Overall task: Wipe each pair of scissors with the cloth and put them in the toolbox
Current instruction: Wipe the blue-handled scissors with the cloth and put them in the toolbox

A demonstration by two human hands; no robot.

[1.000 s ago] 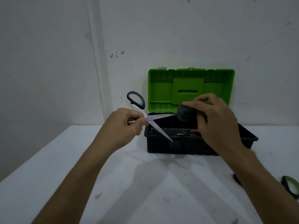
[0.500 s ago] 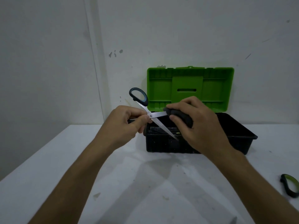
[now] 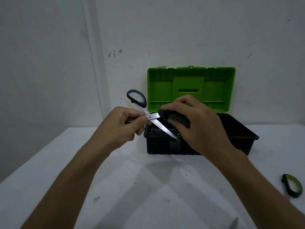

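The toolbox (image 3: 199,142) is sitting open just beyond both sets of fingers, its green lid (image 3: 191,88) standing up against the wall; a few dark items are lying in its black tray, too dim to name — possibly pairs already cleaned. The left hand (image 3: 122,124) is pinching the scissors (image 3: 153,119) near the pivot, fingers curled round the lower handle, while the upper blue-black handle is sticking up past its fingertips. The blades are spreading open, one pointing down over the box's front edge, the other running straight into the right hand (image 3: 198,123). That hand is gripping the dark cloth (image 3: 175,116), fingers curled tightly over it and pressing it round this blade close to the pivot. So this pair is being wiped, not yet stowed. Well to the right of the right hand, a green-handled pair (image 3: 291,187) is lying on the table (image 3: 66,162) and appears to be waiting its turn.
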